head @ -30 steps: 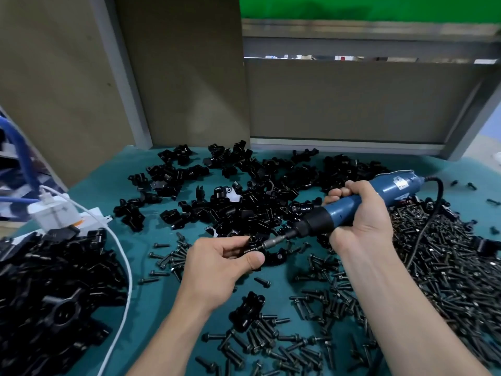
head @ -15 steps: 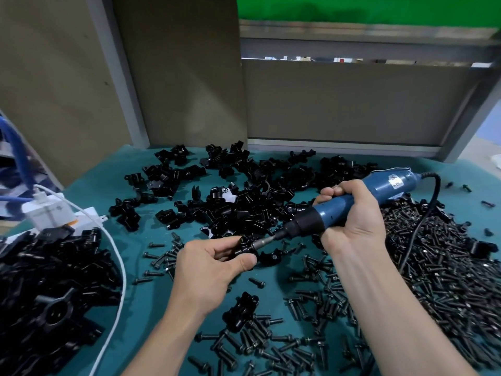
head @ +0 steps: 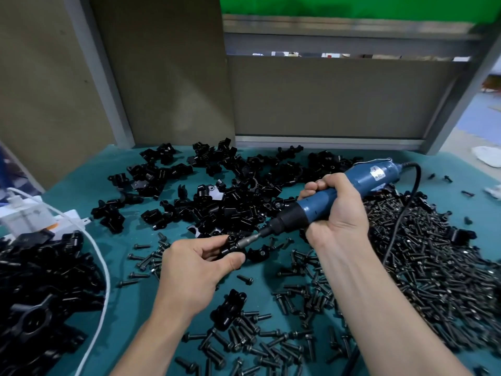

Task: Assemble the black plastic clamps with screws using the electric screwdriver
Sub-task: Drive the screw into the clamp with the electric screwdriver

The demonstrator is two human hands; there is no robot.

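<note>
**A:** Is anything changing over the last second?

**B:** Hardly. I'm still keeping my left hand (head: 195, 264) pinched around the small black plastic clamp (head: 230, 244), thumb below and fingers above, over the middle of the teal tabletop (head: 135, 321). My right hand (head: 336, 210) is still wrapping the blue electric screwdriver (head: 376, 176). Its metal bit (head: 250, 239) is staying seated on the clamp, coming in from 2 o'clock. Only the view is drifting a little.

**A:** What is that telling you?

**B:** I'm judging that the screw is still being driven. The bit is hiding its head, so I can't tell how deep it is sitting.

**A:** What's lying around?

**B:** Loose black clamp halves (head: 230, 191) are piling up at 12 o'clock, and a heap of black screws (head: 433, 267) is spreading at 3 o'clock. A finished-looking black clamp (head: 230, 310) is lying at 6 o'clock among scattered screws. Dark star-shaped parts (head: 40, 294) are stacking up at 9 o'clock beside a white cable (head: 104, 280).

**A:** Is anything getting in your way?

**B:** One single clamp half (head: 259, 253) is lying just beside my thumb, and the black cord (head: 401, 213) is trailing over the screw heap. I'm seeing neither one blocking the bit.
</note>
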